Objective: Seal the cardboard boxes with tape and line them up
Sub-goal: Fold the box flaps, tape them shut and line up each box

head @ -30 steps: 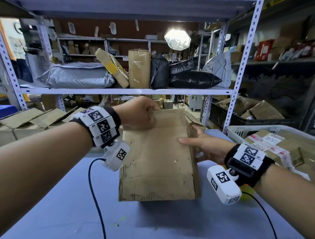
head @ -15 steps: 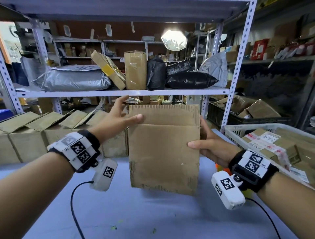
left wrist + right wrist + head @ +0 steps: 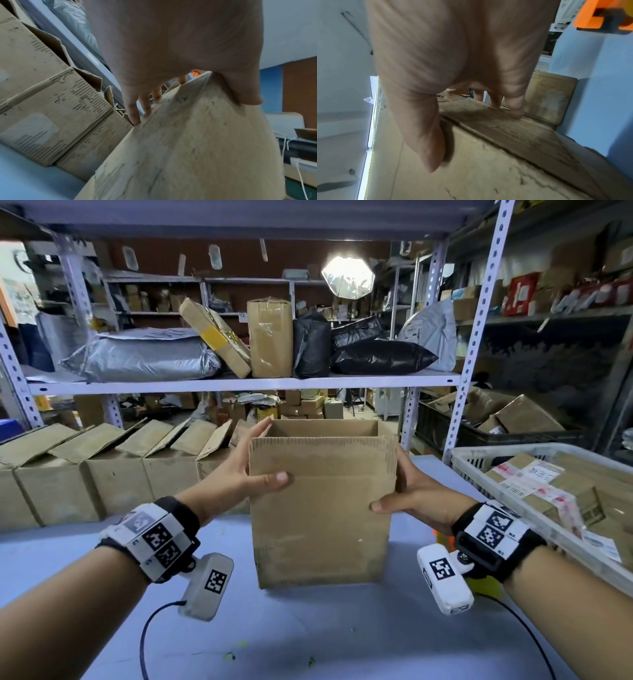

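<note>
My left hand (image 3: 180, 44) grips the upper corner of the cardboard box (image 3: 188, 148), fingers (image 3: 132, 108) down one face and thumb (image 3: 243, 88) on the other. To its left, worn open boxes (image 3: 51, 101) stand side by side on the blue tabletop (image 3: 22, 182).

Lit brightly from a glaring softbox lamp (image 3: 347, 278) at rear centre. Bends straight lines at head-view edges. Blurs near surfaces in both wrist views.
</note>
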A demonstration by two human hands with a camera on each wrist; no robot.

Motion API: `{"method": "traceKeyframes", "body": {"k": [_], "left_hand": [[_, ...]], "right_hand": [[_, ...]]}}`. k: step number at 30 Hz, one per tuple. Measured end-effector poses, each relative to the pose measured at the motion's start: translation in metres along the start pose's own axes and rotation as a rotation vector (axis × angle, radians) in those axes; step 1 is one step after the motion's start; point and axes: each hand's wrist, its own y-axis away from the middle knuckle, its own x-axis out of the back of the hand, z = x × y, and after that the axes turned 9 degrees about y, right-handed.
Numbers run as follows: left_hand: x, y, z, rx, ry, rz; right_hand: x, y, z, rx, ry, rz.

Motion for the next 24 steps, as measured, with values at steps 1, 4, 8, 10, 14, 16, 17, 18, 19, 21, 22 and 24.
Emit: {"method": "traceKeyframes", "body": {"k": [1, 4, 8, 10, 14, 16, 17, 18, 19, 21, 22, 24], "left_hand": [[-0.001, 0.001, -0.002, -0.005, -0.008, -0.009], [-0.003, 0.004, -0.006, -0.012, 0.005, -0.025], [-0.007, 0.007, -0.009, 0.027, -0.001, -0.054], [-0.006, 0.008, -0.009, 0.036, -0.009, -0.054], [-0.007, 0.011, -0.009, 0.044, -0.047, -0.046], [-0.008, 0.012, -0.008, 0.067, -0.082, -0.029], [-0.009, 0.013, -0.007, 0.081, -0.101, -0.020], [-0.009, 0.014, -0.006, 0.099, -0.109, -0.012], [-0.010, 0.015, -0.004, 0.113, -0.102, -0.004], [-0.013, 0.020, 0.000, 0.126, -0.071, 0.008], [-0.014, 0.022, 0.002, 0.131, -0.073, 0.009], [-0.016, 0.025, 0.005, 0.148, -0.085, -0.012]], "right_hand": [[-0.001, 0.000, 0.000, 0.000, 0.031, -0.007], [-0.004, 0.000, -0.002, 0.003, 0.091, -0.017], [-0.013, -0.002, -0.008, 0.018, 0.143, -0.026], [-0.017, -0.003, -0.010, 0.035, 0.156, 0.001], [-0.020, -0.001, -0.011, 0.040, 0.147, -0.002], [-0.020, 0.002, -0.013, 0.039, 0.145, -0.014], [-0.020, 0.003, -0.014, 0.036, 0.145, -0.022], [-0.019, 0.003, -0.014, 0.031, 0.146, -0.031], [-0.019, 0.004, -0.015, 0.024, 0.156, -0.042], [-0.017, 0.006, -0.016, 0.005, 0.183, -0.065], [-0.016, 0.007, -0.017, -0.011, 0.191, -0.068], [-0.012, 0.009, -0.018, -0.046, 0.205, -0.061]]}}
